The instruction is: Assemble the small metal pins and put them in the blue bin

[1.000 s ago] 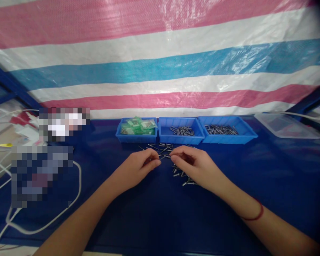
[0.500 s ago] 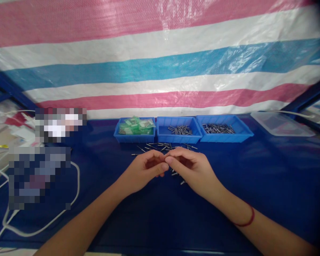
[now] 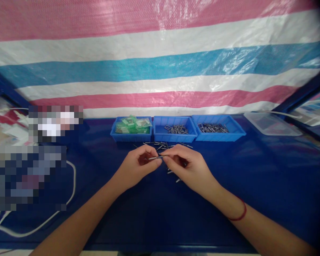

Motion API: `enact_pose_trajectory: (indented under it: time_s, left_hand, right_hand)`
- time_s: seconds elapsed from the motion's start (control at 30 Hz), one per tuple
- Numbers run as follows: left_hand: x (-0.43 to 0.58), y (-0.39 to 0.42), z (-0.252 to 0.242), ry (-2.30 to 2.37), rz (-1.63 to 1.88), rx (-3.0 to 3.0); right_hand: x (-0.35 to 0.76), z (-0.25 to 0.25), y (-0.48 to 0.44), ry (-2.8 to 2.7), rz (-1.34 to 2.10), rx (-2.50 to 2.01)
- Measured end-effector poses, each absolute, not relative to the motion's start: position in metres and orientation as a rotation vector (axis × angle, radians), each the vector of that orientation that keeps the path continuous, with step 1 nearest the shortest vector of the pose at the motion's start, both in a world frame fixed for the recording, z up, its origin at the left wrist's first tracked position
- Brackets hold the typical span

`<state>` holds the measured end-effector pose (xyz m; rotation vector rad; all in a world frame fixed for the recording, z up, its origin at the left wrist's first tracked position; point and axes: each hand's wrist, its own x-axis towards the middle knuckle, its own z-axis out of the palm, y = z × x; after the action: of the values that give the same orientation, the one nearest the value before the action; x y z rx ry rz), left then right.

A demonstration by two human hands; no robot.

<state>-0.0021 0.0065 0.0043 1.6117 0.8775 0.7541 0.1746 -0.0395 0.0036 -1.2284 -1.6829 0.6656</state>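
My left hand (image 3: 140, 164) and my right hand (image 3: 188, 164) meet over the blue table, thumbs and fingertips pinched together. Between them they hold a thin metal rod (image 3: 155, 158) lying nearly level. Its left part is silvery and the part near the right fingertips is dark. Just behind the hands lie several loose metal rods (image 3: 164, 144) of a similar kind. A few more, among them a short metal piece (image 3: 178, 180), show partly beside and below my right fingers. The hands hide some of this pile.
Behind the pile stand three blue bins in a row: a left bin (image 3: 130, 137) with green packets, a middle bin (image 3: 173, 138) and a right bin (image 3: 221, 137) with metal pieces. A clear plastic lid (image 3: 272, 124) lies at right. White cable (image 3: 74, 185) loops at left.
The fingertips have drawn slightly apart, and the metal rod now shows between the two hands. The whole view has shifted a little, so the bins appear further left.
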Motion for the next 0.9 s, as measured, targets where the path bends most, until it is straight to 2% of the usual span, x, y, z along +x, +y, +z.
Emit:
enact_pose_trajectory:
  time_s: [0.13,0.3,0.43,0.63,0.9]
  left_hand:
    - [-0.005,0.008,0.007,0.936,0.764,1.655]
    - [-0.025,0.022,0.021,1.157,0.757,1.947]
    - [-0.045,0.038,0.024,1.279,0.667,2.252]
    - [-0.049,0.04,0.008,1.189,0.356,2.493]
    - [-0.039,0.034,0.002,1.15,0.27,2.491]
  right_hand:
    - [0.177,0.0,-0.036,-1.655,0.712,-1.256]
    - [0.204,-0.001,-0.018,-0.868,0.826,-1.25]
    - [0.236,-0.001,-0.002,-0.55,1.046,-1.156]
    - [0.234,0.0,-0.002,-0.491,1.275,-1.145]
    - [0.211,-0.001,-0.012,-0.697,1.411,-1.181]
